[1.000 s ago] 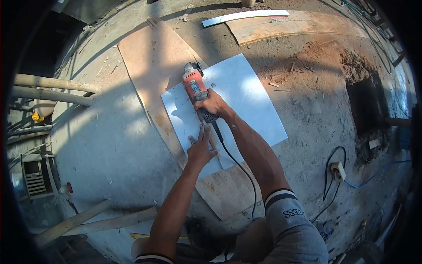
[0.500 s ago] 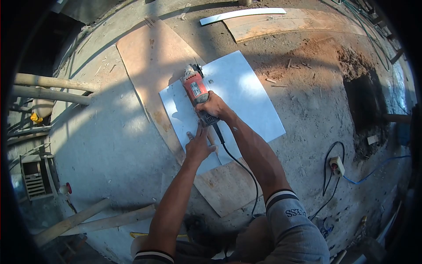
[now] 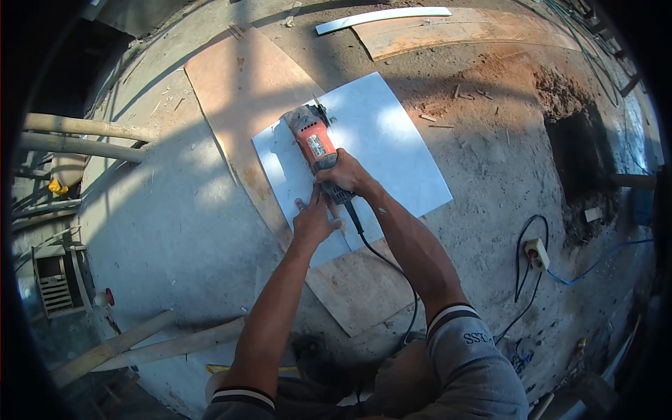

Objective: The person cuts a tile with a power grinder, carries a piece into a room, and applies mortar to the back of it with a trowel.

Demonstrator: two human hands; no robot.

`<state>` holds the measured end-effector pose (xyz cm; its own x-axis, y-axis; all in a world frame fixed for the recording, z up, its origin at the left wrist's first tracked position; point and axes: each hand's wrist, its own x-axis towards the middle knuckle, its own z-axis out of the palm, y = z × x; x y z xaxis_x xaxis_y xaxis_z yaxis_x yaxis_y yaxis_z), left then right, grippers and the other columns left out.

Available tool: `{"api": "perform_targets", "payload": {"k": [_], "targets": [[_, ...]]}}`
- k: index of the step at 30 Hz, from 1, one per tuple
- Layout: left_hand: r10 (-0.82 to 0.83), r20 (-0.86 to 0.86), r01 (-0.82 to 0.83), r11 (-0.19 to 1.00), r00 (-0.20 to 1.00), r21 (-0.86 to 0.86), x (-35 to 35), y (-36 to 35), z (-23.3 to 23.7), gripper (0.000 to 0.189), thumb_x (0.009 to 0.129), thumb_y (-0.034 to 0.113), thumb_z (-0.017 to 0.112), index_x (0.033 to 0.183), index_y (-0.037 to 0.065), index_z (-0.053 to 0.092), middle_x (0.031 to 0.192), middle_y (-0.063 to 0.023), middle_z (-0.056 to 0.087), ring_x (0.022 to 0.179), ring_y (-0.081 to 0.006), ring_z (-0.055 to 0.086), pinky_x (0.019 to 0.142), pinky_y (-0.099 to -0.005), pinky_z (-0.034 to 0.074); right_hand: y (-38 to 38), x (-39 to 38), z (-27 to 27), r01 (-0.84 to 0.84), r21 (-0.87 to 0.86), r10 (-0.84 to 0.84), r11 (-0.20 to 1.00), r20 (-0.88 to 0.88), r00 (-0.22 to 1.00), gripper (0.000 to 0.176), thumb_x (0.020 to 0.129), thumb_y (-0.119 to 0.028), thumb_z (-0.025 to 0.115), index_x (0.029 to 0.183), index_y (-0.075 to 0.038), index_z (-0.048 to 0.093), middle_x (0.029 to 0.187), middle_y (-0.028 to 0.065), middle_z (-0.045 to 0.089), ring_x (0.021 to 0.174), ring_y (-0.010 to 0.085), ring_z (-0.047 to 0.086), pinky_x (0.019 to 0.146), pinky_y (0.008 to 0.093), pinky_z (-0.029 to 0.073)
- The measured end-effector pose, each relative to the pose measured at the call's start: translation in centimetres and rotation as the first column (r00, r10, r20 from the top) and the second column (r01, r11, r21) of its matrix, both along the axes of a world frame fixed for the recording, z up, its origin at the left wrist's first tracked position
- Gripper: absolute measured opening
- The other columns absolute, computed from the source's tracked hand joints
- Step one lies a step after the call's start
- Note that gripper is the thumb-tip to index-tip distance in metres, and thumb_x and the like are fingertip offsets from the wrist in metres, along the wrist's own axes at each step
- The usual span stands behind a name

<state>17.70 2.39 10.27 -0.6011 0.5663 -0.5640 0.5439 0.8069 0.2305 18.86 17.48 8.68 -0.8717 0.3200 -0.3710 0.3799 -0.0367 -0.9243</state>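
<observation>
Gripping the dark rear handle of the angle grinder (image 3: 312, 138), the right hand (image 3: 344, 176) is clenched fully round it, knuckles up, with the red body pointing away toward the far left corner of the white tile (image 3: 399, 150). The grinder's head sits low over the tile near that corner; whether the disc touches the surface cannot be told. The left hand (image 3: 313, 221) lies released and flat on the tile by its near left edge, fingers stretched forward, just beside the right hand and the grinder's handle. The tile rests on a plywood board (image 3: 241, 87) laid on the dusty floor (image 3: 175, 231). A black cord (image 3: 387, 260) runs from the handle back across the tile's near edge and the board toward the person's right sleeve (image 3: 469, 350).
</observation>
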Motion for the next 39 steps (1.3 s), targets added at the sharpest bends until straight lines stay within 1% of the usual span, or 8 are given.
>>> {"api": "perform_targets", "payload": {"k": [8, 14, 16, 26, 29, 34, 37, 39], "targets": [[0.002, -0.096, 0.002, 0.999, 0.995, 0.036, 0.0, -0.4, -0.9, 0.098, 0.063, 0.037, 0.077, 0.139, 0.009, 0.022, 0.149, -0.0052, 0.017, 0.116, -0.0315, 0.050, 0.095, -0.0456, 0.042, -0.5, 1.7, -1.5, -0.046, 0.013, 0.046, 0.999, 0.027, 0.999, 0.062, 0.056, -0.024, 0.074, 0.101, 0.012, 0.052, 0.091, 0.0221, 0.062, 0.084, 0.0267, 0.061, 0.077, 0.0330, 0.048], [0.076, 0.060, -0.079, 0.996, 0.995, 0.047, -0.3, -0.3, -1.0, 0.101, 0.061, 0.037, 0.077, 0.140, 0.014, 0.020, 0.149, -0.0045, 0.018, 0.117, -0.0280, 0.049, 0.097, -0.0453, 0.041, -1.1, 4.1, -0.4, -0.061, 0.064, 0.058, 0.996, 0.049, 0.997, 0.070, 0.055, -0.028, 0.073, 0.108, 0.012, 0.048, 0.095, 0.0227, 0.061, 0.088, 0.0291, 0.060, 0.080, 0.0336, 0.047], [-0.003, -0.087, 0.013, 0.993, 0.996, 0.120, -0.2, -0.6, -2.0, 0.102, 0.059, 0.038, 0.078, 0.141, 0.016, 0.021, 0.149, -0.0049, 0.019, 0.118, -0.0271, 0.049, 0.095, -0.0449, 0.043, -1.3, 4.9, -0.3, -0.062, 0.059, 0.058, 0.996, 0.058, 0.997, 0.075, 0.055, -0.029, 0.073, 0.111, 0.012, 0.046, 0.097, 0.0238, 0.060, 0.090, 0.0301, 0.059, 0.081, 0.0338, 0.047], [0.013, -0.074, 0.002, 0.978, 0.997, 0.207, -0.1, -0.8, -1.7, 0.102, 0.058, 0.038, 0.078, 0.139, 0.015, 0.022, 0.148, -0.0068, 0.020, 0.122, -0.0274, 0.044, 0.097, -0.0449, 0.041, -2.4, 8.0, -0.4, -0.055, -0.007, 0.056, 0.998, 0.068, 0.996, 0.081, 0.056, -0.029, 0.073, 0.117, 0.012, 0.040, 0.102, 0.0246, 0.057, 0.093, 0.0303, 0.058, 0.084, 0.0335, 0.046], [0.012, -0.025, -0.006, 0.969, 1.000, 0.248, -0.4, -1.2, -2.6, 0.110, 0.058, 0.036, 0.079, 0.143, 0.016, 0.011, 0.148, -0.0055, 0.020, 0.126, -0.0289, 0.040, 0.101, -0.0460, 0.037, -2.6, 8.9, -0.2, -0.052, 0.025, 0.050, 0.998, 0.083, 0.995, 0.082, 0.055, -0.031, 0.073, 0.117, 0.012, 0.040, 0.101, 0.0247, 0.058, 0.092, 0.0306, 0.059, 0.082, 0.0336, 0.046], [0.039, -0.048, -0.038, 0.999, 0.998, 0.029, 0.1, -0.1, -0.7, 0.110, 0.060, 0.038, 0.078, 0.143, 0.016, 0.009, 0.147, -0.0049, 0.022, 0.126, -0.0421, 0.035, 0.101, -0.0479, 0.036, -3.0, 10.4, -0.2, -0.072, 0.019, 0.069, 0.997, 0.104, 0.992, 0.082, 0.055, -0.032, 0.073, 0.117, 0.011, 0.040, 0.100, 0.0251, 0.059, 0.091, 0.0308, 0.060, 0.082, 0.0335, 0.047], [0.021, -0.096, -0.020, 1.000, 0.995, 0.011, 0.7, 0.3, 0.7, 0.104, 0.061, 0.041, 0.077, 0.140, 0.009, 0.018, 0.149, -0.0050, 0.019, 0.119, -0.0323, 0.046, 0.099, -0.0469, 0.038, -3.1, 11.3, 0.2, -0.092, -0.002, 0.091, 0.996, 0.148, 0.985, 0.081, 0.056, -0.031, 0.073, 0.116, 0.011, 0.040, 0.098, 0.0248, 0.060, 0.090, 0.0307, 0.060, 0.081, 0.0339, 0.047], [0.031, -0.063, -0.029, 0.999, 0.998, 0.036, 0.5, 0.1, 0.5, 0.108, 0.061, 0.040, 0.078, 0.142, 0.012, 0.013, 0.147, -0.0055, 0.022, 0.122, -0.0397, 0.040, 0.100, -0.0474, 0.037, -3.4, 11.9, -0.1, -0.079, 0.012, 0.077, 0.997, 0.128, 0.989, 0.080, 0.055, -0.031, 0.073, 0.116, 0.010, 0.041, 0.096, 0.0246, 0.060, 0.090, 0.0317, 0.060, 0.081, 0.0344, 0.047]]}}
